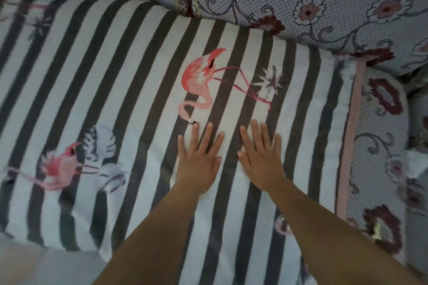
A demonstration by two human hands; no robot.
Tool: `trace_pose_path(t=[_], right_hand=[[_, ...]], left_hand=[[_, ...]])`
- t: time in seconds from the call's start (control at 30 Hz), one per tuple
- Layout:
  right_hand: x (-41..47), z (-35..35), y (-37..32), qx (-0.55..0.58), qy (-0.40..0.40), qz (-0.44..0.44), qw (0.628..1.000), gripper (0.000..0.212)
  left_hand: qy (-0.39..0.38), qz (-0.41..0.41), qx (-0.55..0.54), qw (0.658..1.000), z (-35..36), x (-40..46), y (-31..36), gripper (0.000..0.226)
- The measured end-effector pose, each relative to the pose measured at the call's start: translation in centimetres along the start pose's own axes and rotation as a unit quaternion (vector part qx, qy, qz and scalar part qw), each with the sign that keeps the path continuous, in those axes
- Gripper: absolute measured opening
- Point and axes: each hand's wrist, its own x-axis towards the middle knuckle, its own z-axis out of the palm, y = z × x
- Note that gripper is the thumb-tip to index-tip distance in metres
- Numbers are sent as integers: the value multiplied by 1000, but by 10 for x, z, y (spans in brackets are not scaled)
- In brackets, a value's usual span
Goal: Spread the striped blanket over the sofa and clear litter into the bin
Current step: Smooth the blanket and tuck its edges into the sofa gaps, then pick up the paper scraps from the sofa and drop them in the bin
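The striped blanket (129,90), black and white with pink flamingos, lies spread across the sofa seat and fills most of the view. Its pink-edged right border runs down at the right. My left hand (199,157) rests flat on the blanket near the middle, fingers apart, just below a flamingo print. Beside it, a little to the right, my right hand (261,157) also lies flat with fingers spread. Neither hand holds anything. The sofa (324,7) has a grey floral cover and shows behind and to the right of the blanket.
The sofa's back cushions rise along the top. Its floral seat cover (379,146) stays exposed right of the blanket's border. A small pale yellowish scrap (377,230) lies on that cover at the lower right. Pale floor (34,268) shows at the bottom left.
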Motion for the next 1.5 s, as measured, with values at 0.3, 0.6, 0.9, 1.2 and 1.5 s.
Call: trace_pose_path(t=[0.3,0.6,0.9,1.2,1.5], right_hand=[[-102,-19,36,-32,-157,-157,975,64],[-171,-52,88,2,-208,-159,965,65],[-230,-54,180,55,-120,86,988,52],[-237,1,200,126,-85,209,966,62],[-271,1,217,185,28,215,959,55]], left_hand=[[-137,-80,-55,986,27,-118,86,71],[-130,-94,-202,966,-16,-143,173,41],[-97,56,-190,975,-29,-117,255,35],[-59,171,-155,971,-12,-82,296,39],[-49,240,-134,960,-31,-64,339,31]])
